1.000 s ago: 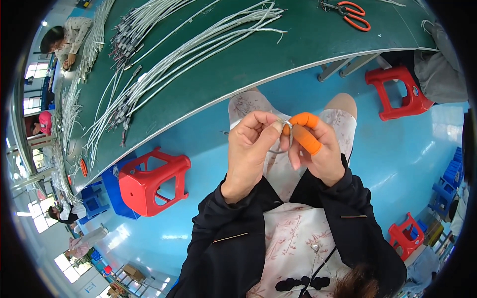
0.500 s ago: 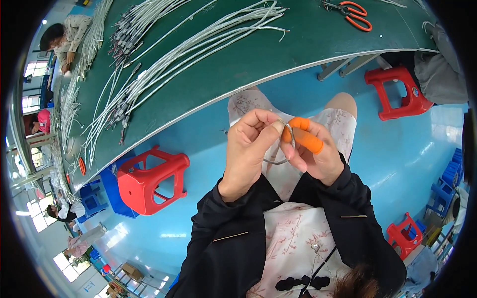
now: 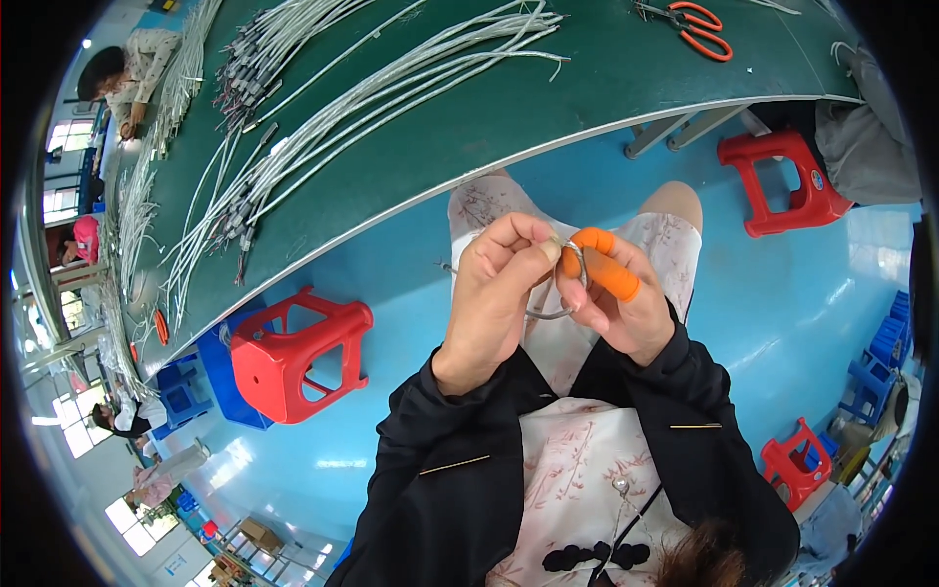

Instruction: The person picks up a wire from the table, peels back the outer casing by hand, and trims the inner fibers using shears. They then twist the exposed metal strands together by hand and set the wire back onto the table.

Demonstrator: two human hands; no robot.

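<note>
Over my lap, my left hand and my right hand meet on a thin grey cable bent into a small loop. The left thumb and fingers pinch its top end. Two fingers of my right hand wear orange rubber finger cots and press the loop from the other side. One loose end of the cable sticks out to the left of my left hand. Both forearms are in black sleeves.
A long green workbench runs ahead, strewn with bundles of grey cables and orange-handled scissors. Red plastic stools stand at my left and right. Other people work along the bench at far left.
The cable has been curled into a tighter loop between my hands, which stayed above my lap and shifted only slightly.
</note>
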